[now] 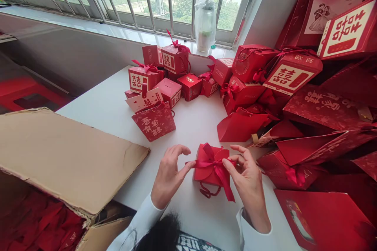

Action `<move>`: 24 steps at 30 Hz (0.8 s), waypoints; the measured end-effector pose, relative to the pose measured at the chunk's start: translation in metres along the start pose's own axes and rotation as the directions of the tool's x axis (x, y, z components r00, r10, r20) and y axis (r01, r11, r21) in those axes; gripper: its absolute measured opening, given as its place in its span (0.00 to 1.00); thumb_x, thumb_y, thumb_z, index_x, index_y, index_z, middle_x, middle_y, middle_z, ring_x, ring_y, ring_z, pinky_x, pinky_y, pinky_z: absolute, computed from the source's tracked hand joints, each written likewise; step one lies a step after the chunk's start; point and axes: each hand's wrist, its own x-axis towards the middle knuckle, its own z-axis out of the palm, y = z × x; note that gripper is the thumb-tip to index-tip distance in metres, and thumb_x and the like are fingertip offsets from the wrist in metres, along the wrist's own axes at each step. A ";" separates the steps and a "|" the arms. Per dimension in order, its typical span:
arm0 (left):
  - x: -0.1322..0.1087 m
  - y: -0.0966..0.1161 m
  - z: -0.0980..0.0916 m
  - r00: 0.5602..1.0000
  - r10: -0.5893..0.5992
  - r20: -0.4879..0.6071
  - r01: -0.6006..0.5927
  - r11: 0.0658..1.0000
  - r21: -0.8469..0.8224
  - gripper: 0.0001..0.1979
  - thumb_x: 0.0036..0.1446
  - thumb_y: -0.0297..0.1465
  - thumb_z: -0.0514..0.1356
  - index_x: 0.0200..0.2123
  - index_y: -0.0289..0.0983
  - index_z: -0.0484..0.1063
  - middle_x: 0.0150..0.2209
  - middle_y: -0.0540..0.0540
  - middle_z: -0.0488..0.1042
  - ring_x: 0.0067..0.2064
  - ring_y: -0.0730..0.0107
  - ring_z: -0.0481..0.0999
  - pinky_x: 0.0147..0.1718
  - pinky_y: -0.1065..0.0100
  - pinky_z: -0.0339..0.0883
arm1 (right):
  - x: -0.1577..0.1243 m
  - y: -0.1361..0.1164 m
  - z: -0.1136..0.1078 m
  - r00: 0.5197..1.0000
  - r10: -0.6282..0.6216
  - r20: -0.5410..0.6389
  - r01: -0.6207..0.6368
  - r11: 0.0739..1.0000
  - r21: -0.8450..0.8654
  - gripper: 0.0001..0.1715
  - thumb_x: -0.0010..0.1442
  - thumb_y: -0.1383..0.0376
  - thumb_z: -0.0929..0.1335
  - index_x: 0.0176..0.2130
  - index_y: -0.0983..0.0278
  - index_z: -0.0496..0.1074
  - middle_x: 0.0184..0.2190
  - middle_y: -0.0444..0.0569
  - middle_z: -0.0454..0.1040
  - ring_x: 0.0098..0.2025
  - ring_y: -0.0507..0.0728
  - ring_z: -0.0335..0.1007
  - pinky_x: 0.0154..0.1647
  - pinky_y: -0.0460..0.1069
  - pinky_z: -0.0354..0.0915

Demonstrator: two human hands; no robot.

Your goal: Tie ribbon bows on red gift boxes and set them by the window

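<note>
A small red gift box [206, 174] sits in front of me on the white table, with a red ribbon [216, 161] tied in a bow across its scalloped lid. My left hand [171, 174] is at the box's left, its thumb on the left part of the bow and its index finger raised apart. The ribbon passes behind that thumb; the other fingers are partly hidden. On the right, my right hand [246, 176] pinches the bow's right loop between thumb and fingers. One ribbon tail hangs down the front, beside a twisted red cord handle [209, 192].
Several finished-looking red boxes [173, 60] stand at the back of the white table [100, 86]. A tall pile of red bags and boxes [318, 106] crowds the right side. An open cardboard carton [67, 153] holding red pieces is at left. A wrapped cup [205, 25] stands on the windowsill.
</note>
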 end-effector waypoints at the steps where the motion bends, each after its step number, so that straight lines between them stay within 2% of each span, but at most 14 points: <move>1: 0.000 0.003 0.001 0.994 0.088 -0.064 -0.085 0.995 0.050 0.05 0.57 0.34 0.60 0.36 0.39 0.69 0.37 0.48 0.73 0.41 0.64 0.68 0.40 0.65 0.62 | 0.000 0.000 0.000 1.000 -0.001 0.008 0.001 1.000 0.001 0.25 0.53 0.55 0.69 0.50 0.58 0.64 0.29 0.42 0.74 0.32 0.55 0.70 0.33 0.48 0.63; 2: -0.001 0.006 0.003 0.979 0.179 -0.098 -0.172 0.982 0.084 0.05 0.56 0.32 0.61 0.36 0.39 0.69 0.37 0.47 0.72 0.43 0.63 0.67 0.42 0.64 0.62 | 0.000 0.000 0.000 1.000 -0.004 0.013 0.004 1.000 0.000 0.25 0.54 0.55 0.69 0.50 0.58 0.65 0.29 0.42 0.74 0.33 0.55 0.70 0.33 0.47 0.64; 4: -0.001 0.012 0.010 0.945 0.316 -0.084 -0.308 0.946 0.098 0.03 0.56 0.32 0.62 0.33 0.39 0.70 0.34 0.48 0.71 0.42 0.63 0.65 0.42 0.64 0.63 | 0.001 0.000 -0.001 1.000 -0.015 0.019 0.015 1.000 0.002 0.24 0.54 0.55 0.69 0.49 0.58 0.65 0.29 0.42 0.74 0.34 0.55 0.70 0.34 0.47 0.64; 6: 0.000 0.020 0.021 0.935 0.351 -0.045 -0.347 0.934 0.084 0.06 0.54 0.33 0.63 0.30 0.39 0.69 0.32 0.48 0.71 0.41 0.63 0.64 0.41 0.64 0.63 | 0.001 0.000 -0.001 0.999 -0.021 0.028 0.020 1.000 0.009 0.24 0.54 0.55 0.69 0.49 0.58 0.65 0.29 0.42 0.74 0.34 0.55 0.71 0.35 0.48 0.64; 8: 0.000 0.026 0.032 0.951 0.307 -0.036 -0.303 0.948 0.096 0.08 0.52 0.34 0.65 0.28 0.38 0.69 0.31 0.48 0.71 0.41 0.62 0.64 0.41 0.63 0.63 | 0.001 0.001 -0.001 0.999 -0.021 0.038 0.020 1.000 0.018 0.24 0.54 0.55 0.69 0.49 0.58 0.65 0.29 0.43 0.74 0.34 0.56 0.71 0.35 0.48 0.65; 11: 0.000 0.031 0.042 0.976 0.218 -0.030 -0.212 0.969 0.127 0.07 0.55 0.30 0.62 0.27 0.38 0.67 0.31 0.48 0.71 0.40 0.62 0.64 0.41 0.60 0.62 | 0.002 0.003 -0.001 0.999 -0.016 0.045 0.014 0.999 0.041 0.25 0.54 0.55 0.69 0.49 0.58 0.64 0.28 0.43 0.74 0.33 0.56 0.71 0.35 0.49 0.65; 13: 0.000 0.031 0.042 0.986 0.167 -0.005 -0.166 0.982 0.093 0.06 0.56 0.26 0.59 0.27 0.39 0.67 0.31 0.48 0.71 0.40 0.62 0.64 0.41 0.61 0.63 | 0.002 0.004 -0.001 0.999 -0.009 0.047 0.005 0.997 0.076 0.26 0.53 0.54 0.69 0.50 0.59 0.63 0.28 0.42 0.74 0.32 0.55 0.70 0.35 0.49 0.66; 16: 0.001 0.029 0.034 0.993 0.100 0.060 -0.096 0.994 -0.054 0.06 0.56 0.24 0.56 0.30 0.40 0.67 0.34 0.49 0.71 0.42 0.64 0.66 0.40 0.64 0.64 | 0.003 0.005 -0.001 0.999 0.004 0.038 -0.008 0.993 0.119 0.28 0.53 0.54 0.69 0.50 0.59 0.62 0.27 0.42 0.73 0.30 0.54 0.69 0.33 0.48 0.65; 19: 0.005 0.026 0.028 1.000 -0.007 0.025 0.011 0.988 -0.154 0.04 0.58 0.29 0.56 0.38 0.41 0.67 0.42 0.47 0.70 0.45 0.65 0.67 0.41 0.65 0.66 | 0.004 0.005 -0.001 1.000 0.007 0.028 -0.011 0.988 0.152 0.29 0.53 0.54 0.70 0.51 0.59 0.62 0.27 0.41 0.72 0.31 0.54 0.69 0.34 0.48 0.65; 21: 0.012 0.026 0.028 0.996 -0.083 -0.030 0.078 0.987 -0.143 0.11 0.59 0.35 0.57 0.44 0.41 0.65 0.45 0.45 0.69 0.46 0.64 0.67 0.40 0.64 0.65 | 0.004 0.005 -0.002 0.999 0.009 0.036 -0.015 0.983 0.184 0.30 0.53 0.54 0.70 0.52 0.59 0.61 0.27 0.41 0.72 0.32 0.55 0.69 0.36 0.49 0.65; 24: 0.023 0.026 0.029 0.994 -0.102 -0.041 0.099 0.993 -0.065 0.14 0.58 0.38 0.57 0.45 0.40 0.66 0.41 0.45 0.71 0.44 0.62 0.68 0.40 0.62 0.64 | 0.005 0.006 -0.003 0.998 0.021 0.056 -0.032 0.978 0.208 0.30 0.52 0.53 0.70 0.52 0.59 0.62 0.28 0.42 0.72 0.32 0.55 0.70 0.36 0.49 0.65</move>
